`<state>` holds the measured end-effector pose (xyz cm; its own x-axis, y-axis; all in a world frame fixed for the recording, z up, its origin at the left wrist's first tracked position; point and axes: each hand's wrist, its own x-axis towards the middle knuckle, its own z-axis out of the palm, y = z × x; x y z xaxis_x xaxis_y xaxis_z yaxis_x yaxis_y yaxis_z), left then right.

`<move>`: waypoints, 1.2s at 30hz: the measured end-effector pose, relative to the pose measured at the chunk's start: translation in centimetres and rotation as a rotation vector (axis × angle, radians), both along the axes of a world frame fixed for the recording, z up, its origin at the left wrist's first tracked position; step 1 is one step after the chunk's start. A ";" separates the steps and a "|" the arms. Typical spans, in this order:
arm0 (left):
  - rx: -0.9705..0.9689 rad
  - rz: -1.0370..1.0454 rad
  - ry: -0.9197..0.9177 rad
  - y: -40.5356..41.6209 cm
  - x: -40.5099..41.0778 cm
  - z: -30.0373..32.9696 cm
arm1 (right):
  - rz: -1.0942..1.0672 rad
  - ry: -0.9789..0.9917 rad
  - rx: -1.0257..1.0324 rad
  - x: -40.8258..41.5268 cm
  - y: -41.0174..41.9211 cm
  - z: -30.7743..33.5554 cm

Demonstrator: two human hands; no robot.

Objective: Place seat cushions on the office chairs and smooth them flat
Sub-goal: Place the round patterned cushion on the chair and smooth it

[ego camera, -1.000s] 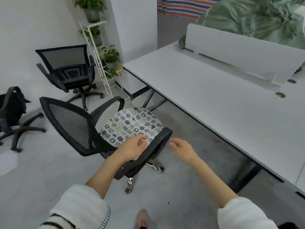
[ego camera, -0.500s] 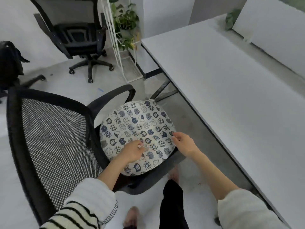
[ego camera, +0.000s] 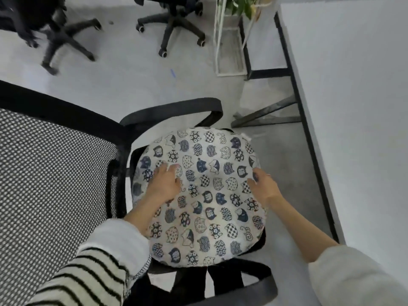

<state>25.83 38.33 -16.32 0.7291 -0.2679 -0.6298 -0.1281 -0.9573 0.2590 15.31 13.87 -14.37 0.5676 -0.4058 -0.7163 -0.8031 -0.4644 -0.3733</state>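
We see the round seat cushion [ego camera: 205, 195], printed with small cat faces, lying on the seat of the near office chair [ego camera: 59, 184], between its two black armrests. Our left hand [ego camera: 164, 184] rests flat on the cushion's left part, fingers spread and pointing toward the far edge; this grip is apart, pressing rather than pinching. Half a second ago that hand sat nearer the front of the cushion with the fingers bunched on the cloth. Our right hand [ego camera: 262, 186] now lies on the cushion's right edge, fingers relaxed and straight, likewise apart; earlier it touched the same rim closer to us. The view has dropped since then, so the cushion fills the middle of the frame and the mesh backrest stands large at the left. The white tabletop [ego camera: 353, 107] runs along the right side, just beside the chair. Beyond, two other black chairs [ego camera: 174, 25] show only their wheeled bases, and the white plant stand [ego camera: 229, 51] stands near the tabletop's far corner
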 end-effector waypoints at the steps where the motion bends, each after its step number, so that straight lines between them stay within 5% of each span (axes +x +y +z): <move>1: 0.006 -0.023 -0.033 -0.8 1.8 -1.4 | -0.016 0.006 -0.012 1.0 -0.3 -1.4; 7: -0.050 -0.072 -0.200 -4.9 10.0 -6.8 | -0.121 0.012 -0.134 4.6 -1.8 -7.5; 17: -0.008 -0.114 -0.284 -5.8 13.1 -9.3 | -0.515 -0.152 0.044 6.1 -3.6 -11.3; 24: 0.107 0.000 -0.303 -2.9 12.3 -7.4 | -0.466 -0.127 0.074 8.7 -2.6 -10.9; 29: 0.025 0.033 -0.170 -1.7 12.1 -9.9 | -0.410 -0.115 0.047 9.3 -2.6 -10.9; 36: -0.072 0.064 -0.269 -2.0 12.4 -11.2 | -0.422 -0.048 0.094 4.7 -2.6 -10.8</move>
<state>38.26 36.33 -27.56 0.8842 -0.2529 -0.3927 -0.1411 -0.9461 0.2916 20.04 11.26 -25.13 0.3994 -0.5437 -0.7382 -0.8961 -0.0616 -0.4395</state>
